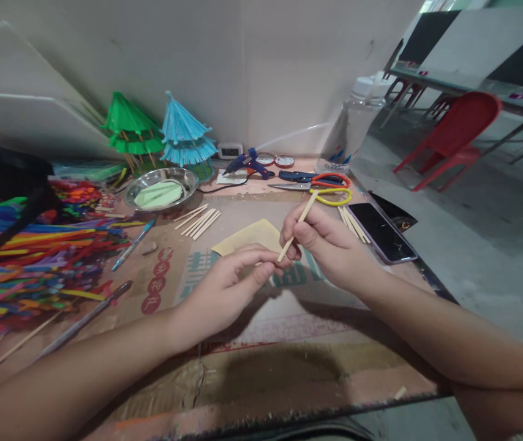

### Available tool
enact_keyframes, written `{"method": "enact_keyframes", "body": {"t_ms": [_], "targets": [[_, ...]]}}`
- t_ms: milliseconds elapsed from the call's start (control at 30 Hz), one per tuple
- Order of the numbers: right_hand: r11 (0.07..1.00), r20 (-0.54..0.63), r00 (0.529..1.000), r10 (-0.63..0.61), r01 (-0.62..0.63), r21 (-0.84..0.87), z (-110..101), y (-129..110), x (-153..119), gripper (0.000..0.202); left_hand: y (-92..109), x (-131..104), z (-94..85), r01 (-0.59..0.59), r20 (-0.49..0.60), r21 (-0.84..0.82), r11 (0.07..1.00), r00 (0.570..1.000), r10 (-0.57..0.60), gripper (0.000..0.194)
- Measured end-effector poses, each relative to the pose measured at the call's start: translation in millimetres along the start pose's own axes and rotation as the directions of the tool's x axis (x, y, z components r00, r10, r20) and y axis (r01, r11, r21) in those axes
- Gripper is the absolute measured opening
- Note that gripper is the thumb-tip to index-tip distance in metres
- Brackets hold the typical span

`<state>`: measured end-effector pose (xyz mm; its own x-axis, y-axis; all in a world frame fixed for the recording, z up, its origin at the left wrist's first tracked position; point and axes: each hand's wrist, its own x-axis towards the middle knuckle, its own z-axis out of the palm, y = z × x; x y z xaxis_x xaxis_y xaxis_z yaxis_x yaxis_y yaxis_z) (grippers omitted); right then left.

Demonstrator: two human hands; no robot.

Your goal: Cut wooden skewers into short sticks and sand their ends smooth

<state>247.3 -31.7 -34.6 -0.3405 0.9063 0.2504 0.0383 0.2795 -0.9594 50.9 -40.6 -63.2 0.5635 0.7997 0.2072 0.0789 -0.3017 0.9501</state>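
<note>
A short wooden stick (304, 217) slants between my hands above the cardboard-covered table (261, 318). My right hand (328, 242) pinches it between thumb and fingers. At its lower end is my left hand (238, 278), with thumb and fingertips closed together near the stick; whether something small lies in that pinch is too small to tell. Behind my hands lies a yellow paper piece (252, 236). Several loose sticks (199, 222) rest to its left, and more sticks (354, 225) lie beside a phone (381, 233) on the right.
Green (130, 125) and blue (185, 131) paper-roofed models stand at the back near a metal bowl (160, 188). A glue gun (247, 163), scissors (330, 187) and a plastic bottle (348, 125) are also there. Colourful pipe cleaners (27, 251) cover the left side.
</note>
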Motion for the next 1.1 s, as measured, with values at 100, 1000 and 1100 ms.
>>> {"method": "enact_keyframes", "body": {"t_ms": [100,1000,1100], "targets": [[1.0,0.015,1.0,-0.013,0.014,-0.025,0.7,-1.3,-0.4,0.04,1.0,-0.8,1.9,0.007,0.005,0.015,1.0,1.0,-0.007,0.021],[0.631,0.435,0.9,-0.001,0.338,-0.698,-6.4,69.9,3.5,0.018,-60.7,19.0,-38.0,-0.213,0.274,0.776,0.594,0.962,-0.013,0.054],[0.654,0.458,0.889,-0.01,0.353,-0.67,-4.8,70.9,2.6,0.019,-62.1,18.8,-37.2,-0.225,0.274,0.789,0.572,0.962,0.0,0.055]]}}
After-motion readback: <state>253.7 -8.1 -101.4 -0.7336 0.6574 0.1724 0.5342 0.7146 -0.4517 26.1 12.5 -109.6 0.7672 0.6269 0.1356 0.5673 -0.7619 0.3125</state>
